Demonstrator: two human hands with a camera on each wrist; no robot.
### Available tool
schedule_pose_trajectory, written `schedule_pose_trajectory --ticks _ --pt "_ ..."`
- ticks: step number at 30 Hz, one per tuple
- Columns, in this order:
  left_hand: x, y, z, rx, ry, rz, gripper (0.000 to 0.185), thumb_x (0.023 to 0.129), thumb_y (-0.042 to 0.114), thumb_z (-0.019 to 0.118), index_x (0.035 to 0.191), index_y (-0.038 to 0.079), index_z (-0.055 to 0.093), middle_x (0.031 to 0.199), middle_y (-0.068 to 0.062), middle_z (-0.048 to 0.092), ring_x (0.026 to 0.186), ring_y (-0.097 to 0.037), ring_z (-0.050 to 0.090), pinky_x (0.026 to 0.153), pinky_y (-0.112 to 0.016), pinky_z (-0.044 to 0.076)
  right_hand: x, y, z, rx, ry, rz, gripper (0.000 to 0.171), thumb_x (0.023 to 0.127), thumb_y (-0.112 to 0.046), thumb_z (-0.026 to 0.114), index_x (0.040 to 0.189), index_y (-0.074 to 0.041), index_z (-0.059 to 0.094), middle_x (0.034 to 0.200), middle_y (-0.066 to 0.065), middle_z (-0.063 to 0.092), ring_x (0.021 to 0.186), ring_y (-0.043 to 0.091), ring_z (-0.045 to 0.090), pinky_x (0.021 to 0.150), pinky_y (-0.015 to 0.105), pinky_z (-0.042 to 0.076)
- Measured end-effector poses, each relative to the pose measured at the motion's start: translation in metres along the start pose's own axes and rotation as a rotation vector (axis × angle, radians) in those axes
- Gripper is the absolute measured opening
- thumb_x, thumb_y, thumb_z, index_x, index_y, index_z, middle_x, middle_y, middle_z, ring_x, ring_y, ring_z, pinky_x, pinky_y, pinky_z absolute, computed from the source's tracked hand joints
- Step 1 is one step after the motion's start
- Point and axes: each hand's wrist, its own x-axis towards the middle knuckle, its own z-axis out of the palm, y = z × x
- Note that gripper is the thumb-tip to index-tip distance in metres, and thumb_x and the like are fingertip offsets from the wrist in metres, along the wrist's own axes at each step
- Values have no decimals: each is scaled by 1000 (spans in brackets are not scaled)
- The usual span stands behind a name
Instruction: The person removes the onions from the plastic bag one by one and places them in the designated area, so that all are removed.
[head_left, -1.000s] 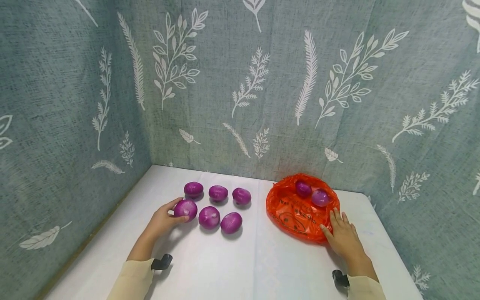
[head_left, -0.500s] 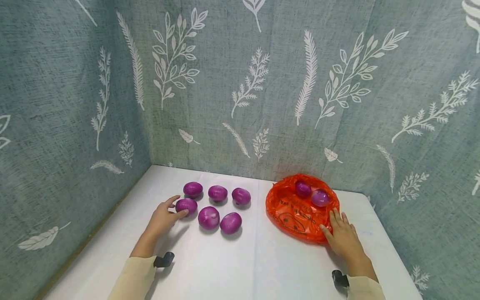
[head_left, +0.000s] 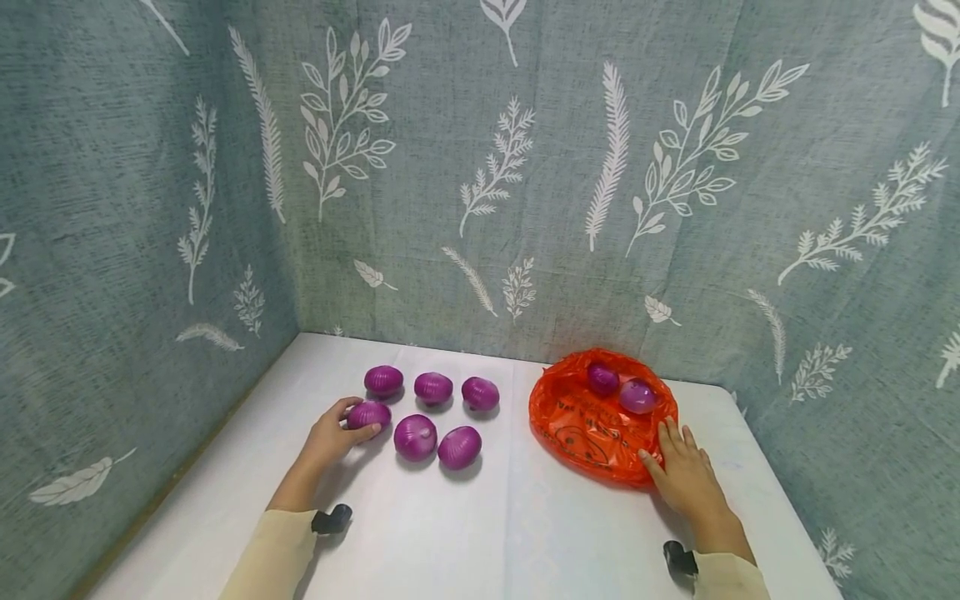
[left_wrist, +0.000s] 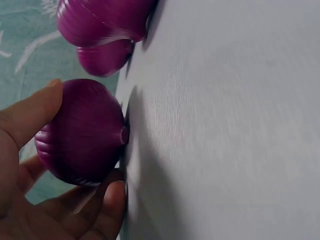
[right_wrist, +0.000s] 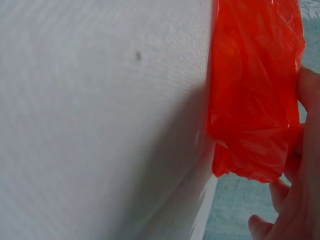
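My left hand holds a purple onion at the left end of the front row, thumb on one side and fingers round the other. In the left wrist view the thumb presses this onion from above, with fingertips beneath it and its stub end facing the table. On the right, my right hand rests with straight, spread fingers against the near right rim of a red plastic bag. The bag lies open like a bowl, with black print inside. Two onions sit at its back.
Two more onions continue the front row, and a row of three onions lies behind. A white cloth covers the table. Leaf-patterned grey-green fabric hangs behind and at both sides.
The onion at my left hand has turned from its end facing up to lying on its side. My left hand loosened its fingers, then closed round it again. The right hand stays put.
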Motion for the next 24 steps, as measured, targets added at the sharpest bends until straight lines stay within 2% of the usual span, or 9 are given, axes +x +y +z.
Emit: schedule_pose_trajectory --ticks 4,9,24 --pt "-8 -1 -3 14 -6 -16 82 82 48 75 145 10 38 144 -30 38 131 -52 33 102 -69 27 1 0 1 -1 8 -14 83 99 -51 45 149 10 20 154 31 13 139 52 8 106 70 10" --pt "-15 -5 -6 12 -22 -4 83 80 46 78 144 10 39 141 -31 41 129 -51 37 100 -68 31 1 -1 0 1 13 -27 81 99 -48 46 148 11 21 154 32 13 139 52 8 106 70 10" --pt "-16 -4 -8 25 -38 8 89 79 45 79 148 7 35 142 -32 39 130 -51 35 102 -68 28 0 -3 -1 5 1 -5 83 98 -50 47 149 11 20 154 32 13 139 52 9 106 70 11"
